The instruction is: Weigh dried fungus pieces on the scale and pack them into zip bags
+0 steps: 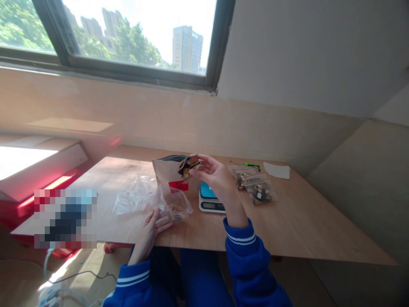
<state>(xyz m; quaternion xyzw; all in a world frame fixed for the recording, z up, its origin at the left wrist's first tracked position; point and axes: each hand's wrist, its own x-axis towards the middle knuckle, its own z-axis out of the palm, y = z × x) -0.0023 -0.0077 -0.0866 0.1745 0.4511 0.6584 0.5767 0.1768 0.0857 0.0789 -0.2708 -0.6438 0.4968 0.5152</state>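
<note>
1. Brown, dry-looking pieces (188,167), dark-edged and curled, are up in my right hand (204,168), above the table and in front of the far wall.
2. My right thumb and fingers are closed on the right edge of the pieces; the gap between them is only as wide as the clump.
3. My left hand (153,228) is near the table's near edge, half curled with the palm turned partly up. It touches the near left side of a clear zip bag (175,206), which has some tan bits inside; I cannot tell whether the thumb pinches the plastic.
4. Just beyond that bag stands a brown paper pouch (162,172) with a red label (179,186). The pieces are in front of its upper right side.
5. To the right is a white scale (211,206) with a blue top; farther right lie filled bags (259,192) and white paper (276,171). Crumpled clear plastic (134,199) lies to the left.
6. I judge the pieces light, stiff and brittle: best held by a broad edge, gently, as they may crumble. The zip bag should be soft and slippery, best held at its rim.
</note>
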